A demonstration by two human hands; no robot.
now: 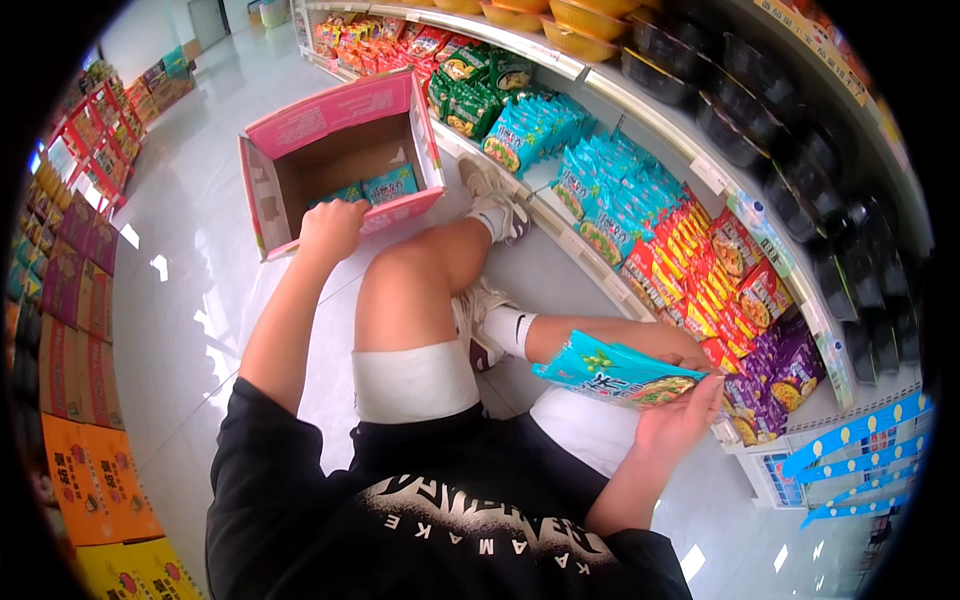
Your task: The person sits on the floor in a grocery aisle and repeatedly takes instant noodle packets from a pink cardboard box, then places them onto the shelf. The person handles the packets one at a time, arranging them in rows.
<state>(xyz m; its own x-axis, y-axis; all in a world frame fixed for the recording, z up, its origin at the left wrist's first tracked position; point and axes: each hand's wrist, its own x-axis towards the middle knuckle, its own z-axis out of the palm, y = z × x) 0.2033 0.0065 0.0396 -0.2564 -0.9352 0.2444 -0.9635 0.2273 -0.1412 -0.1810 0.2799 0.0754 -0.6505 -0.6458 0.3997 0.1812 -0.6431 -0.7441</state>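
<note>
My left hand (330, 229) has its fingers curled over the near rim of an open pink cardboard box (337, 120). Inside that box, at its near right, lie turquoise noodle packets (390, 185); part of the contents is hidden by the rim and my hand. In my right hand (679, 420) is a turquoise noodle packet (611, 375), held by its right end above my thigh. On the bottom shelf in front of me, similar turquoise packets stand in two groups, a nearer stack (615, 191) and a farther one (536, 127), with a gap between them.
Green packets (469, 90) and red packets (367, 41) fill the shelf's far end. Red-yellow packets (705, 270) and purple packets (772, 382) sit nearer. Black bowls (750, 105) occupy the shelf above. My crossed legs (420, 285) lie between box and shelf. Stacked cartons (94, 480) line the left.
</note>
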